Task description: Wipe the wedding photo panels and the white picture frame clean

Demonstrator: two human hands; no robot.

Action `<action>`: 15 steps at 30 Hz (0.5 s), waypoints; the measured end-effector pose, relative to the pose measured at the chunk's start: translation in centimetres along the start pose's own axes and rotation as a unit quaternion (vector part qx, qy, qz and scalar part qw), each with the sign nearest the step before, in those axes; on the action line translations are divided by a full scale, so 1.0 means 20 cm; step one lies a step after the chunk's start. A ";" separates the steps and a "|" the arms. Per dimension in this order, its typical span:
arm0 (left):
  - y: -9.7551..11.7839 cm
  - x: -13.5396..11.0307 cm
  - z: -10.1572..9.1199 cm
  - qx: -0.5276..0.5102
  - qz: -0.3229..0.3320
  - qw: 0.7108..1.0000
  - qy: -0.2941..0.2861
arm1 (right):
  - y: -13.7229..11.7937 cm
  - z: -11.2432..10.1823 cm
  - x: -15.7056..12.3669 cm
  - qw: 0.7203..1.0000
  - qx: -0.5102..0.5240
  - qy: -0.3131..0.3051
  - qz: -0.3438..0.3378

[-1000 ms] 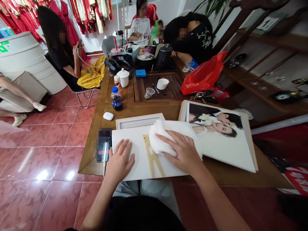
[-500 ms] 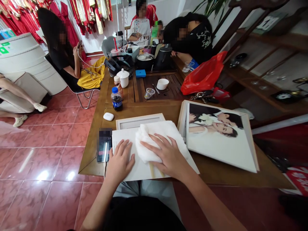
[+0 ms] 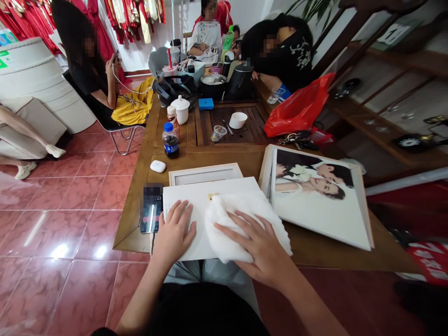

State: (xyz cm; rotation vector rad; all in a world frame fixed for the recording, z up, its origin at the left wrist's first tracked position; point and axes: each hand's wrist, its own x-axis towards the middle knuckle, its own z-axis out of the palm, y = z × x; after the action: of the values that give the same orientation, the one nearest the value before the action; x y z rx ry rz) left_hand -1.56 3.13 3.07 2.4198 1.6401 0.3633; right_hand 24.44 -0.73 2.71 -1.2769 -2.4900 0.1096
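Observation:
A white panel [image 3: 185, 193] lies on the wooden table in front of me. My left hand [image 3: 177, 226] rests flat on its left part, fingers spread. On the panel's right part, a fluffy white cloth [image 3: 224, 219] is bunched under my right hand [image 3: 257, 240]. That hand presses down with fingers stretched out and apart. A yellowish mark [image 3: 212, 196] shows on the panel just beyond the cloth. The cloth hides the panel's lower right area and hangs near its edge. Behind the panel lies a pale frame [image 3: 206, 173], partly covered.
A phone [image 3: 151, 210] with a cable touches the panel's left side. A white earbud case [image 3: 158, 166] and blue-capped bottle [image 3: 171, 141] stand beyond. Right lies a large photo print [image 3: 318, 200]. A red bag [image 3: 299, 109] and cup [image 3: 238, 120] are farther back. Several people sit around.
My right hand and the cloth have slid toward me and slightly right. The yellowish mark is uncovered, while yellowish strips near the panel's front edge are now covered. My left hand stays put.

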 end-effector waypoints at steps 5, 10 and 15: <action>0.00 0.00 0.00 0.003 0.001 1.000 -0.001 | 0.05 0.06 0.24 0.996 -0.038 0.002 0.075; -0.01 -0.01 0.01 0.009 0.003 1.000 0.005 | 0.04 0.05 0.36 0.998 -0.039 -0.029 0.051; -0.02 -0.01 0.02 0.011 -0.002 1.000 0.003 | 0.02 0.01 0.32 0.999 -0.017 -0.049 -0.001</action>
State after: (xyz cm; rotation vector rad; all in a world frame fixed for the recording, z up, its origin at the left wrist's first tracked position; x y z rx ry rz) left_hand -1.81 3.07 2.52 2.4326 1.6602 0.3538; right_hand 21.26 4.61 4.04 -1.3112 -2.5859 0.1317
